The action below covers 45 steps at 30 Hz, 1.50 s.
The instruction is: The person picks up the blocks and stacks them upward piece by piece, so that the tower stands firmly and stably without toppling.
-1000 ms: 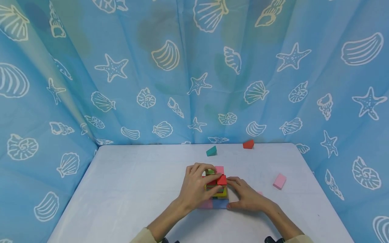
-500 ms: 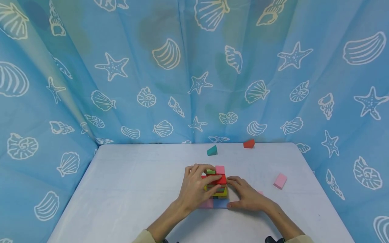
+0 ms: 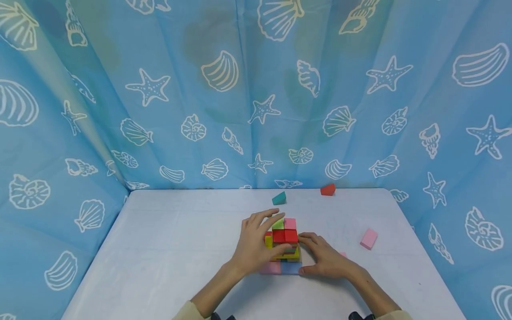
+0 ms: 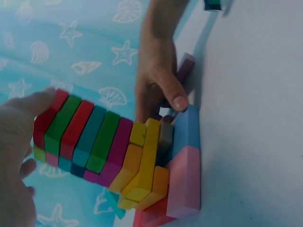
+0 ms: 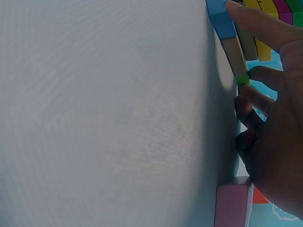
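A tower of stacked coloured wooden blocks (image 3: 285, 236) stands mid-table on a wider base that includes a pink block (image 4: 184, 182) and a blue block (image 4: 188, 125). Two red blocks lie side by side on top, with a light green block (image 3: 278, 224) and a pink one (image 3: 290, 223) behind. My left hand (image 3: 254, 244) spreads around the tower's left side, thumb in front; one digit reaches the top red block (image 4: 49, 118) in the left wrist view. My right hand (image 3: 326, 260) rests against the base's right side, its thumb touching the blue block and its fingers farther back.
Behind the tower lie a teal block (image 3: 279, 198) and a red block (image 3: 328, 190), near the table's far edge. A pink block (image 3: 369, 239) lies to the right. Another pink piece (image 3: 343, 254) is partly hidden behind my right hand. A shell-patterned blue curtain (image 3: 256, 111) surrounds the table.
My left index finger has lifted off the red blocks and straightened up and back, uncovering the tower's top. The front red blocks now sit evenly side by side. My right hand has stayed put.
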Each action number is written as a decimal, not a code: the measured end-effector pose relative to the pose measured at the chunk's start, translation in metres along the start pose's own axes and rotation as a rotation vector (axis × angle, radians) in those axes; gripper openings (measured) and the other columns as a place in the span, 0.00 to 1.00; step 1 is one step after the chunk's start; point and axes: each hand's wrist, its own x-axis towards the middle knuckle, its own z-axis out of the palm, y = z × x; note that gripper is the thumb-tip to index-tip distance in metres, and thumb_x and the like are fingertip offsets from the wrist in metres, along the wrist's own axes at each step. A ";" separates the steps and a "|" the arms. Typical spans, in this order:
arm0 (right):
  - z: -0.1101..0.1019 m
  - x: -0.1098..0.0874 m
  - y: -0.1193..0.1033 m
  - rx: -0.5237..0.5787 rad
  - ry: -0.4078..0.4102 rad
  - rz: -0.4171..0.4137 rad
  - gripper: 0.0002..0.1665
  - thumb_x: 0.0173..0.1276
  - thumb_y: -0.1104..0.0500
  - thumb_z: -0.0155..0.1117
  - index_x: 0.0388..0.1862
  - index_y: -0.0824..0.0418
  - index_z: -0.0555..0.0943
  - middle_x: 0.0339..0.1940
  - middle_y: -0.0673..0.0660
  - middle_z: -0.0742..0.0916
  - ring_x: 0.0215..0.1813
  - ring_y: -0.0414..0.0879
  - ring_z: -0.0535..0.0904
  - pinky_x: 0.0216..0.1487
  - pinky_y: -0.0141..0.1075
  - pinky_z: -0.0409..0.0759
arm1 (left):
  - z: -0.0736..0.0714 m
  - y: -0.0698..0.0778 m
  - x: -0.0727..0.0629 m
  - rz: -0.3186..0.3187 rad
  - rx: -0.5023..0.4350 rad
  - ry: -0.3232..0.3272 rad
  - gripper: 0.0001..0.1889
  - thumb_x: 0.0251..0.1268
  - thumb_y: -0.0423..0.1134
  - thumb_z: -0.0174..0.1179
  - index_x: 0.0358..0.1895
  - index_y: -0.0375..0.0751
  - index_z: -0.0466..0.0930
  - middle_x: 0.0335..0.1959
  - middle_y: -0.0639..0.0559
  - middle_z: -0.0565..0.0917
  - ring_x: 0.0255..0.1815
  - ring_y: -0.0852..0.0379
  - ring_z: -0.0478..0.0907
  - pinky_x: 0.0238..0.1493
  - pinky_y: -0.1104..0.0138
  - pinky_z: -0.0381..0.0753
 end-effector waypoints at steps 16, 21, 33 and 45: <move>-0.001 0.000 -0.002 0.012 -0.005 0.009 0.57 0.52 0.35 0.76 0.77 0.51 0.65 0.76 0.57 0.66 0.77 0.61 0.59 0.67 0.68 0.65 | 0.014 -0.013 0.010 -0.259 -0.476 -0.159 0.48 0.54 0.52 0.76 0.76 0.74 0.55 0.65 0.68 0.74 0.73 0.48 0.59 0.60 0.46 0.75; -0.002 0.000 -0.001 0.010 -0.007 0.004 0.57 0.52 0.35 0.76 0.77 0.50 0.64 0.77 0.56 0.65 0.77 0.61 0.59 0.67 0.67 0.65 | 0.014 -0.013 0.010 -0.261 -0.481 -0.150 0.47 0.54 0.50 0.76 0.75 0.73 0.57 0.64 0.67 0.74 0.72 0.50 0.60 0.60 0.46 0.75; 0.000 0.001 0.002 -0.001 -0.008 -0.004 0.57 0.52 0.34 0.76 0.78 0.52 0.64 0.77 0.57 0.65 0.77 0.61 0.58 0.68 0.68 0.63 | 0.023 -0.011 0.013 -0.211 -0.502 -0.186 0.54 0.53 0.52 0.76 0.79 0.69 0.49 0.69 0.66 0.69 0.73 0.54 0.59 0.63 0.48 0.72; 0.000 0.001 0.003 0.003 -0.004 -0.004 0.56 0.52 0.35 0.76 0.77 0.49 0.65 0.76 0.56 0.66 0.77 0.61 0.59 0.68 0.68 0.63 | 0.025 -0.008 0.014 -0.215 -0.493 -0.145 0.52 0.54 0.52 0.75 0.79 0.68 0.50 0.65 0.63 0.71 0.67 0.58 0.63 0.60 0.53 0.72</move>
